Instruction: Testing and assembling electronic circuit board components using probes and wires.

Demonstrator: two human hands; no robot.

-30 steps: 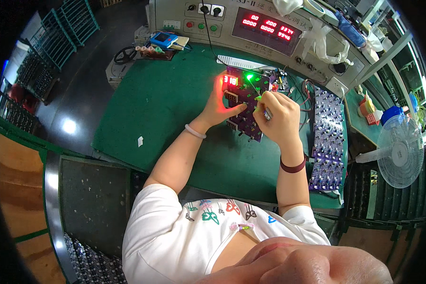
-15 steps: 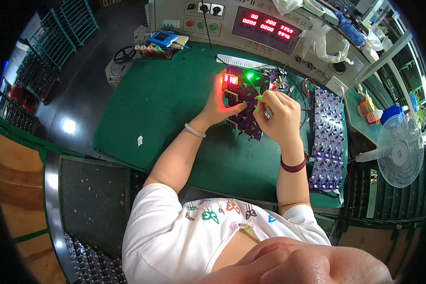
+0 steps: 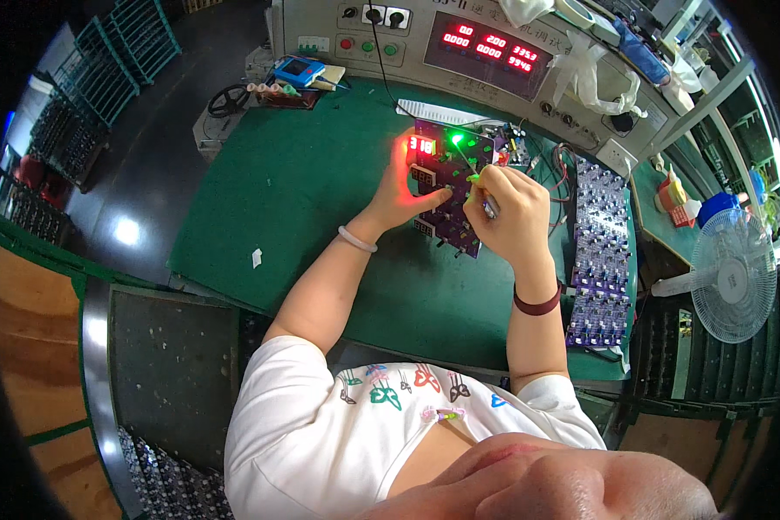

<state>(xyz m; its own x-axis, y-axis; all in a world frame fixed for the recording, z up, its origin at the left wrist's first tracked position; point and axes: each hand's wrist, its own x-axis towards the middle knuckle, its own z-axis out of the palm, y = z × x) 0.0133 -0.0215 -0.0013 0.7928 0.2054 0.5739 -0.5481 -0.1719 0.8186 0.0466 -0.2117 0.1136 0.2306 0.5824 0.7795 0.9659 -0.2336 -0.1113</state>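
Observation:
A purple circuit board (image 3: 453,227) is tilted up over the green bench, with red digits lit on one display (image 3: 421,146) and a green light (image 3: 457,139) glowing near its top. My left hand (image 3: 400,192) grips the board by its left edge, thumb across its face and fingers partly hidden behind it. In my right hand (image 3: 513,208) is a slim screwdriver (image 3: 474,178), pinched between the fingers. Its thin shaft reaches toward the upper part of the board, close to the green light; whether the tip touches is too small to tell.
Rows of purple boards (image 3: 600,251) line the bench's right side. Behind my hands are loose wires (image 3: 563,165) and a grey test console (image 3: 355,65) with lit readouts. A blue handheld device (image 3: 301,71) sits far left; a white fan (image 3: 730,277) stands at right.
Both hands, the board and the screwdriver stay in place. Only a red readout on the console has changed slightly.

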